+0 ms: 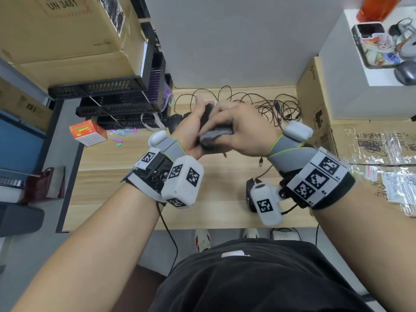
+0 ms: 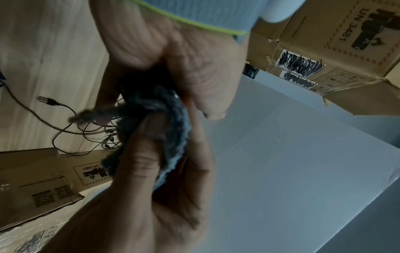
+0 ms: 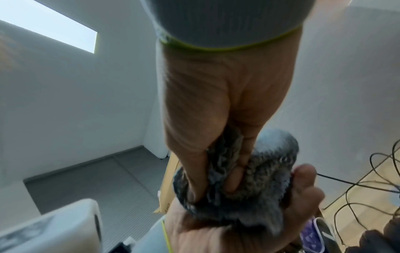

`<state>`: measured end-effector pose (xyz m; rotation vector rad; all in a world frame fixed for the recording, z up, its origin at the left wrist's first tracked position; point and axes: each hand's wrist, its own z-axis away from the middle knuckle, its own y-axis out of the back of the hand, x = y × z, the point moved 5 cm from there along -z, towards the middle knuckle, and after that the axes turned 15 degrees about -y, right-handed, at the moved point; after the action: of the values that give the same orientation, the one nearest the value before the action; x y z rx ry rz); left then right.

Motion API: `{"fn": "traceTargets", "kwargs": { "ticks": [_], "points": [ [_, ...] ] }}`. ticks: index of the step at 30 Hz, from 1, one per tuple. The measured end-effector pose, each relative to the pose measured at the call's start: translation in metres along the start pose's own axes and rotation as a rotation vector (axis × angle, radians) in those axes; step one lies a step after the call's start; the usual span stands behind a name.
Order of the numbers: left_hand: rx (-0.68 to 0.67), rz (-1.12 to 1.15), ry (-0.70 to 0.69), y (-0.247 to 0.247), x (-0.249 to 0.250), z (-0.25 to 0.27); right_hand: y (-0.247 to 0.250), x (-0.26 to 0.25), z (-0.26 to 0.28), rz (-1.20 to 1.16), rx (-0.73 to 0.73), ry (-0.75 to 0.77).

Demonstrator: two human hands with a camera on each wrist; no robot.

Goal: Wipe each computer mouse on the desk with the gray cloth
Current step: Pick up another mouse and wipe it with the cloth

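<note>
Above the middle of the wooden desk point(image 1: 135, 192), my left hand point(image 1: 191, 134) grips a black mouse point(image 1: 207, 113) in its curled fingers. My right hand point(image 1: 243, 129) bunches the gray cloth point(image 1: 216, 135) and presses it against that mouse. In the right wrist view the right hand point(image 3: 216, 102) digs its fingers into the cloth point(image 3: 270, 171), with the left hand point(image 3: 216, 236) below. The cloth point(image 2: 173, 123) hides most of the mouse in the left wrist view. Another black mouse point(image 1: 176, 121) lies near the trays. A third mouse point(image 1: 250, 194) sits under my right wrist, partly hidden.
Tangled black cables point(image 1: 270, 106) spread over the back of the desk, and a loose USB plug point(image 1: 261, 162) lies near the middle. Black trays point(image 1: 117, 104) and cardboard boxes point(image 1: 67, 41) stand left. More boxes point(image 1: 319, 122) stand right. An orange carton point(image 1: 87, 132) sits at the left edge.
</note>
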<state>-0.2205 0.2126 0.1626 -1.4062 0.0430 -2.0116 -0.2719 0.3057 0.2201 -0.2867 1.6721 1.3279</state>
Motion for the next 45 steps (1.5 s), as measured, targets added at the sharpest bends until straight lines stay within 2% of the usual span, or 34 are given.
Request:
{"fn": "traceTargets", "kwargs": {
  "ticks": [2,5,6,8,11,14,15,18,20,23,25,26,29,31,35,36,39,41,45],
  "points": [
    [-0.007,0.004,-0.013,0.000,0.003,-0.001,0.000,0.002,-0.002,-0.107,-0.025,-0.059],
    [-0.044,-0.037,0.001,0.000,0.006,0.003,0.017,0.032,-0.012,-0.202,0.250,-0.264],
    [-0.049,-0.055,0.002,0.000,0.007,0.004,0.021,0.038,-0.013,-0.196,0.333,-0.302],
    [-0.024,-0.062,0.011,-0.002,0.006,0.004,0.021,0.040,-0.015,-0.147,0.399,-0.302],
    [0.072,-0.031,0.035,0.004,0.004,-0.001,0.010,0.019,-0.010,-0.073,0.313,-0.166],
    [0.076,-0.066,0.026,0.009,0.005,-0.004,0.000,0.011,-0.006,-0.040,0.198,-0.049],
    [0.075,-0.084,0.025,0.008,0.005,-0.003,0.003,0.018,-0.010,-0.048,0.225,-0.081],
    [0.055,-0.159,0.025,0.001,0.002,-0.001,0.023,0.049,-0.022,-0.144,0.360,-0.310],
    [0.071,-0.151,0.012,-0.001,0.002,-0.003,0.025,0.046,-0.022,-0.105,0.375,-0.290],
    [0.124,-0.101,0.005,0.004,0.005,-0.008,0.008,0.020,-0.014,-0.058,0.197,-0.116],
    [0.121,-0.149,0.009,0.009,0.005,-0.010,0.000,0.018,-0.013,-0.139,0.063,-0.128],
    [0.118,-0.170,0.008,0.009,0.005,-0.009,0.004,0.024,-0.017,-0.173,0.094,-0.167],
    [0.107,-0.159,0.015,0.002,0.005,-0.004,0.025,0.044,-0.024,-0.107,0.367,-0.315],
    [0.124,-0.148,-0.006,0.003,0.007,-0.005,0.025,0.037,-0.023,-0.083,0.398,-0.297],
    [0.111,-0.166,-0.008,0.005,0.011,-0.007,0.003,0.014,-0.014,-0.264,0.032,-0.161],
    [0.116,-0.167,-0.002,0.007,0.011,-0.007,0.006,0.020,-0.016,-0.256,0.034,-0.187],
    [0.128,-0.143,0.000,0.009,0.012,-0.005,0.029,0.062,-0.027,-0.050,0.245,-0.396],
    [0.108,-0.124,-0.004,0.008,0.011,-0.004,0.040,0.084,-0.026,-0.011,0.317,-0.507],
    [0.125,-0.037,0.011,0.007,0.010,-0.003,0.047,0.068,-0.022,-0.156,0.376,-0.415]
  ]
}}
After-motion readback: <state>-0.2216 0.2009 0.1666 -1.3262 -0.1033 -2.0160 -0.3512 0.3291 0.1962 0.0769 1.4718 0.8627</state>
